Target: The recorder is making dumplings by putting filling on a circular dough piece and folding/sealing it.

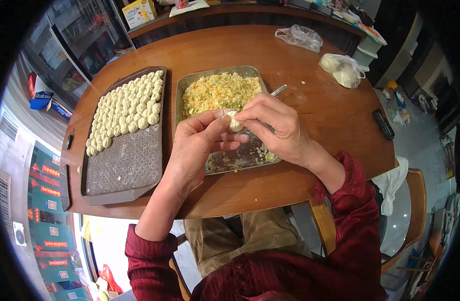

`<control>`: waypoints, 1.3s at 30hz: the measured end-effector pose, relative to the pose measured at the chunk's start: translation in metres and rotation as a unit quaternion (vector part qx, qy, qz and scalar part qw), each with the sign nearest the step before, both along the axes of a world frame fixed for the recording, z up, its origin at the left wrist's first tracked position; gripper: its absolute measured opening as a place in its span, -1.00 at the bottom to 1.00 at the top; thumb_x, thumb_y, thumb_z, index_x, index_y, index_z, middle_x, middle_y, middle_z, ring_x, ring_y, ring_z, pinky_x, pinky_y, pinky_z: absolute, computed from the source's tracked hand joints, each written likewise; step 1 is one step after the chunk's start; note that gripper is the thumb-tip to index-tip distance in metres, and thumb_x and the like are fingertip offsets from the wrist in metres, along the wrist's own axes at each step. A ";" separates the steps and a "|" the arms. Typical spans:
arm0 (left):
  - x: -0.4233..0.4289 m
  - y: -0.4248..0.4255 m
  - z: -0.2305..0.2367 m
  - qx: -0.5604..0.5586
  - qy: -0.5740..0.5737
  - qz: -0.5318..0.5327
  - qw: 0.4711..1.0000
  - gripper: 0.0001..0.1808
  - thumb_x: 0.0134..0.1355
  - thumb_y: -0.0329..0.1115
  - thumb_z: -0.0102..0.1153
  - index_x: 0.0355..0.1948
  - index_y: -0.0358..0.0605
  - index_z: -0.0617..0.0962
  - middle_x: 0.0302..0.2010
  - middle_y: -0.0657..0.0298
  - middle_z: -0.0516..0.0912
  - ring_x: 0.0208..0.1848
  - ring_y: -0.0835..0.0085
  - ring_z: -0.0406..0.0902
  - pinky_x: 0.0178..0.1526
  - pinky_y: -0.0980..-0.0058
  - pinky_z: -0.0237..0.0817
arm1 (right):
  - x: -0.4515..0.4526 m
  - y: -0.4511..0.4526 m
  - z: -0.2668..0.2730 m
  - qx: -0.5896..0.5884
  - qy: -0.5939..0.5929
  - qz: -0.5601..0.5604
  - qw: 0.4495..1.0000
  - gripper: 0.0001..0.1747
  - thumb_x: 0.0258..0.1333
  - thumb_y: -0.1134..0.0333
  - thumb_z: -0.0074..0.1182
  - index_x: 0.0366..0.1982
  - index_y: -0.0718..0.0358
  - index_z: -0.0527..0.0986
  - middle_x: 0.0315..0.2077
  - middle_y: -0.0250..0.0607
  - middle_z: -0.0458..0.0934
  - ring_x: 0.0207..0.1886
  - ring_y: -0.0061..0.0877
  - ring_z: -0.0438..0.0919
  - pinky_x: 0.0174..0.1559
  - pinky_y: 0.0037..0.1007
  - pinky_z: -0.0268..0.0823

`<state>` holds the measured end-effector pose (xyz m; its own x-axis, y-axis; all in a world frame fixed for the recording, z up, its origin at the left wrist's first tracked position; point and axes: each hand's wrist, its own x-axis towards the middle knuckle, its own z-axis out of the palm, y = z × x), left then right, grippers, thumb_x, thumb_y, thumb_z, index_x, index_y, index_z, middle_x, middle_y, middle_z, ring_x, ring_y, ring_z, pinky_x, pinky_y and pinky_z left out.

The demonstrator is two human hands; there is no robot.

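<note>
A small pale dough bun point(235, 125) sits between my two hands, over a rectangular metal tray point(180, 87). My left hand point(201, 139) cradles the bun with thumb and forefinger, its other fingers stretched below. The fingertips of my right hand point(277, 126) pinch the bun's upper edge. Chopped vegetable filling point(222, 90) is heaped in the far part of the metal tray; scraps lie in its near part. A metal utensil handle point(278, 90) sticks out past the tray's right rim. To the left, a dark tray point(124, 165) holds rows of pleated buns point(128, 107).
On the wooden table point(335, 113), a plastic bag with dough point(342, 69) and a crumpled clear bag point(300, 37) lie at the far right. A black object point(383, 124) rests by the right edge. A phone-like dark object point(65, 188) is at the left edge. A chair point(416, 210) stands right.
</note>
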<state>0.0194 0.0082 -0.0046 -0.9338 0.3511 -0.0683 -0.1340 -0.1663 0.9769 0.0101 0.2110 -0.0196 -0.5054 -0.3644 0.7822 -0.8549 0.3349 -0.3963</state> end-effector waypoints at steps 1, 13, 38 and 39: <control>0.000 0.000 0.001 0.008 -0.004 0.001 1.000 -0.71 0.49 -0.32 0.04 0.04 -0.35 0.58 -0.16 0.12 0.73 -0.16 0.34 0.76 -0.15 0.52 0.58 | 0.000 0.001 0.000 0.004 -0.005 0.003 1.000 -0.83 0.11 0.63 0.21 -0.23 0.31 0.61 -0.36 -0.20 0.55 -0.31 -0.37 0.61 -0.27 -0.36 0.46; -0.001 -0.005 0.006 0.054 -0.034 -0.048 0.997 -0.74 0.41 -0.39 0.08 -0.01 -0.39 0.57 -0.16 0.03 0.74 -0.12 0.25 0.77 -0.10 0.44 0.62 | 0.001 0.001 0.005 -0.047 -0.105 0.010 0.993 -0.78 0.20 0.51 0.24 -0.10 0.28 0.61 -0.21 -0.24 0.52 -0.17 -0.51 0.58 -0.15 -0.49 0.49; -0.001 -0.004 0.001 0.031 0.015 -0.010 0.999 -0.70 0.39 -0.40 0.14 0.07 -0.33 0.53 -0.14 0.11 0.71 -0.14 0.36 0.74 -0.07 0.46 0.59 | -0.002 0.002 0.002 0.027 -0.005 -0.013 1.000 -0.62 0.00 0.52 0.33 -0.07 0.33 0.61 -0.24 -0.16 0.54 -0.18 -0.29 0.58 -0.13 -0.29 0.45; 0.000 -0.004 0.000 0.034 0.008 -0.013 0.999 -0.70 0.39 -0.40 0.14 0.07 -0.33 0.53 -0.13 0.11 0.71 -0.13 0.35 0.74 -0.06 0.45 0.59 | -0.001 0.002 0.002 0.035 0.001 -0.021 0.999 -0.62 0.01 0.55 0.31 -0.06 0.33 0.62 -0.22 -0.16 0.55 -0.15 -0.30 0.57 -0.11 -0.32 0.45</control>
